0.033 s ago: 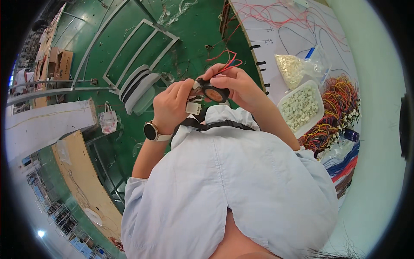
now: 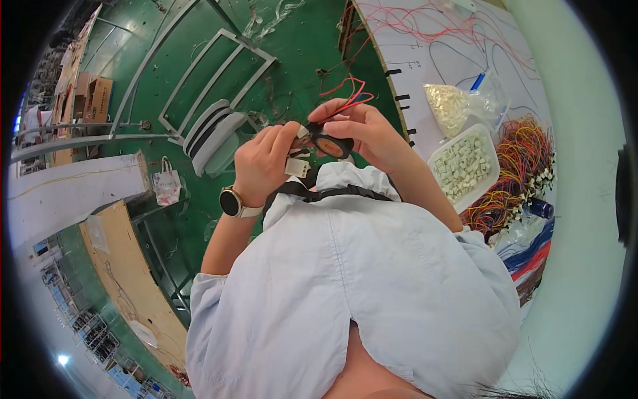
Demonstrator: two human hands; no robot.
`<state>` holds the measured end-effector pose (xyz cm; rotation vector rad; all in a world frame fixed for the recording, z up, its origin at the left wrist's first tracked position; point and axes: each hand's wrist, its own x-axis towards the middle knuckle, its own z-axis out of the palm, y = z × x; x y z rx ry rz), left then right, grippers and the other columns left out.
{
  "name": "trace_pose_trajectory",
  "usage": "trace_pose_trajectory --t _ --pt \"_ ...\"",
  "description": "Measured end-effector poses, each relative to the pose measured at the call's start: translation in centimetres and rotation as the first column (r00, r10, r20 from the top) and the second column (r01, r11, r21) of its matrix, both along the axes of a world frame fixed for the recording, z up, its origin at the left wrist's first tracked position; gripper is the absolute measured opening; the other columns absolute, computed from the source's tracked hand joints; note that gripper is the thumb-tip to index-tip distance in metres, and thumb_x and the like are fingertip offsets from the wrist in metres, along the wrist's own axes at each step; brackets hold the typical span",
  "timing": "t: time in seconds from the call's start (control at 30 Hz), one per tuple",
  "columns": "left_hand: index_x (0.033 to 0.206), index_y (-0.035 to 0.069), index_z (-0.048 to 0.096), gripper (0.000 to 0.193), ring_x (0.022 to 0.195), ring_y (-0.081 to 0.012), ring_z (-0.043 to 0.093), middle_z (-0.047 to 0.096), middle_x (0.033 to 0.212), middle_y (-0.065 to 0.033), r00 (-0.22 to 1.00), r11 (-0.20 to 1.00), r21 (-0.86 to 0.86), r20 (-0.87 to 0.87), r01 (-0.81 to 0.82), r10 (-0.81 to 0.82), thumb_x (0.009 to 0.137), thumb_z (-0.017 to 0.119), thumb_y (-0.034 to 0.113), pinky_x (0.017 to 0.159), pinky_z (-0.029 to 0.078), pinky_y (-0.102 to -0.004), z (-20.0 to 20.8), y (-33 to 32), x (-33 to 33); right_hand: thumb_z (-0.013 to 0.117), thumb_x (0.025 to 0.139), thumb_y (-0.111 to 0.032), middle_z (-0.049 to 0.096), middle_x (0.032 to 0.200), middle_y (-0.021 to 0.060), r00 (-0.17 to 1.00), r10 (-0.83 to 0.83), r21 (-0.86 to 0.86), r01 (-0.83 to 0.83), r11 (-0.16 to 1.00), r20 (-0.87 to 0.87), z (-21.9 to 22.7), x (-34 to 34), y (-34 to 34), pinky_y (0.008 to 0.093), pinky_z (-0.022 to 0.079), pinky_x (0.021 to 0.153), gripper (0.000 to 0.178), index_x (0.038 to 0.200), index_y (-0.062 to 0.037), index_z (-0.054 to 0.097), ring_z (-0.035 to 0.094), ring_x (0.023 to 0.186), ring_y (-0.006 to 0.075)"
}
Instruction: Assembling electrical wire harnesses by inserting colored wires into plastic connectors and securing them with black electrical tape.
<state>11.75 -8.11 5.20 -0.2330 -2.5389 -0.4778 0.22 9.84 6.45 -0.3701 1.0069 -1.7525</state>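
Observation:
My left hand (image 2: 260,163), with a watch (image 2: 231,201) at its wrist, is closed on a wire harness in front of my waist. A white plug connector (image 2: 297,167) pokes out below its fingers, and a second pale connector (image 2: 303,132) shows at the fingertips. Close beside it, my right hand (image 2: 372,133) is closed on a roll of black tape (image 2: 332,147) with an orange-brown core. Red wires (image 2: 359,93) loop up beyond the right fingers. Where tape and wires meet is partly hidden by the fingers.
On the white table (image 2: 425,66) at right are a tray of white connectors (image 2: 464,166), a bag of cream-coloured parts (image 2: 448,110), a heap of red and yellow wires (image 2: 518,166) and a dark blue cylinder (image 2: 541,208). Metal frames (image 2: 219,80) stand on the green floor at left.
My left hand has shifted very slightly to the left. The tape roll and my right fingers have turned a little.

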Motion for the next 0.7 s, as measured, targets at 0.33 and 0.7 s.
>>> trace_pose_trajectory --t 0.33,0.7 --pt "0.105 0.007 0.059 0.033 0.070 -0.0182 0.063 0.061 0.081 -0.0021 0.991 0.994 -0.093 0.126 0.054 -0.042 0.074 0.068 0.014 0.050 0.047 -0.0291 1.1 -0.9 -0.4 0.065 0.085 -0.015 0.061 0.087 0.0019 0.952 -0.055 0.145 0.103 0.984 -0.301 -0.6 0.7 -0.8 0.0210 0.044 0.066 0.038 0.117 0.0026 0.057 0.055 0.073 0.0059" --pt "0.095 0.003 0.059 0.030 0.063 -0.0257 0.061 0.061 0.073 -0.0100 0.977 0.933 0.351 0.214 -0.085 0.009 0.067 0.069 0.002 0.053 0.046 -0.0307 0.9 0.2 -0.4 0.068 0.084 -0.014 0.053 0.071 -0.0041 0.922 -0.056 0.187 0.137 0.973 -0.384 -1.4 0.1 -0.9 0.0178 0.038 0.057 0.014 0.082 -0.0003 0.064 0.046 0.065 0.0019"
